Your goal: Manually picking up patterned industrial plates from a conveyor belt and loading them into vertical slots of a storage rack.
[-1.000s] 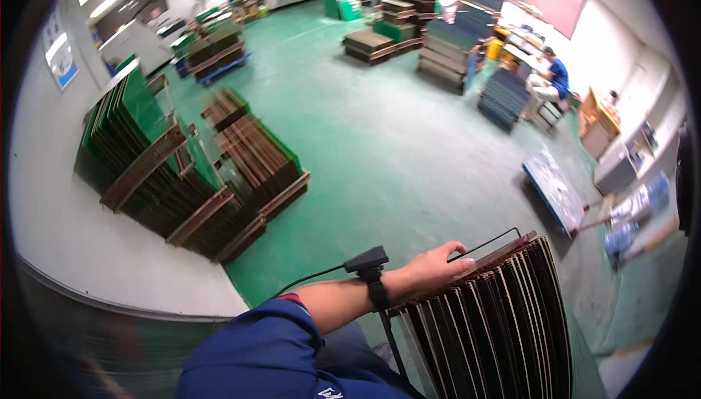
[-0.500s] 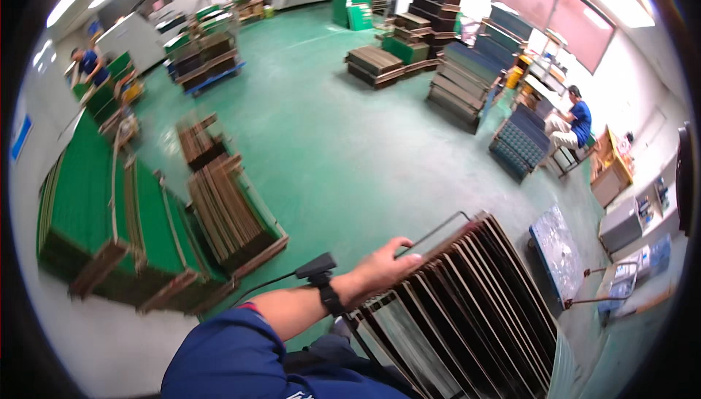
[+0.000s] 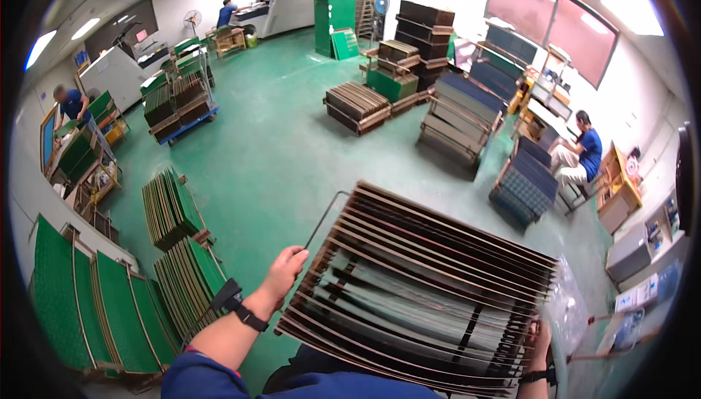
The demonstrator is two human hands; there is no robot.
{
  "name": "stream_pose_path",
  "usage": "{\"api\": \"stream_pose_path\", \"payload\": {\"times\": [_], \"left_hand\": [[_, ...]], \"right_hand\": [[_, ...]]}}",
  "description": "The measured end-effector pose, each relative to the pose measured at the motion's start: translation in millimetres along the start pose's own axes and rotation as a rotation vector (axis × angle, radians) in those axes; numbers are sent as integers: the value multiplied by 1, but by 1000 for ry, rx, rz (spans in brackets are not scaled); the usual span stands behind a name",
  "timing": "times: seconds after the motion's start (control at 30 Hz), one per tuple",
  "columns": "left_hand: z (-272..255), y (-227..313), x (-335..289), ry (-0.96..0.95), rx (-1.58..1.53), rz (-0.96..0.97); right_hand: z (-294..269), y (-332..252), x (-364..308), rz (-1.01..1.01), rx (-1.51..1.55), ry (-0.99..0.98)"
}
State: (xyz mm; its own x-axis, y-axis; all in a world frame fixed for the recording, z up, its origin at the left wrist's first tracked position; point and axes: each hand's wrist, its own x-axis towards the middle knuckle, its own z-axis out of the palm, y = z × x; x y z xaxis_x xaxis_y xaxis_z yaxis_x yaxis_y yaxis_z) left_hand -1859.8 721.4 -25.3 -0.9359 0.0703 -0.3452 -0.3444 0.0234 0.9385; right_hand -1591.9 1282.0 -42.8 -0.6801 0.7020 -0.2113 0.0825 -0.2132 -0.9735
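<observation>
A dark slotted rack [image 3: 420, 227] with several thin, brown-edged panels in it is held up in front of my body, tilted. My left hand [image 3: 282, 276] is closed around the thin wire handle [image 3: 325, 218] at the rack's left end. At the opposite end, my right hand [image 3: 539, 342] grips the rack's side; the rack partly hides its fingers. Dark bands on each wrist are visible, and the left one carries a small black box [image 3: 226, 294].
Green panels [image 3: 55, 297] and upright panel stacks [image 3: 171, 209] stand at my left. Loaded racks [image 3: 460, 125] and brown-edged panels [image 3: 356, 105] sit ahead on the green floor [image 3: 255, 143]. A seated person [image 3: 584, 152] works at right; other people are farther back. Clear plastic wrap [image 3: 569, 304] lies right of the rack.
The rack has swung from the lower right toward the middle and turned, so its panels now run across. My right hand has come into view; my left hand has moved left with the handle.
</observation>
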Motion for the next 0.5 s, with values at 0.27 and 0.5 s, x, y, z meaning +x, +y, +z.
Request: {"api": "stream_pose_path", "payload": {"times": [0.27,0.5], "left_hand": [[-54,61,228,228,-155,-83],[-57,179,459,227,-79,-97]], "right_hand": [[266,-20,295,-43,-205,-134],[427,-35,469,96,-194,-88]]}}
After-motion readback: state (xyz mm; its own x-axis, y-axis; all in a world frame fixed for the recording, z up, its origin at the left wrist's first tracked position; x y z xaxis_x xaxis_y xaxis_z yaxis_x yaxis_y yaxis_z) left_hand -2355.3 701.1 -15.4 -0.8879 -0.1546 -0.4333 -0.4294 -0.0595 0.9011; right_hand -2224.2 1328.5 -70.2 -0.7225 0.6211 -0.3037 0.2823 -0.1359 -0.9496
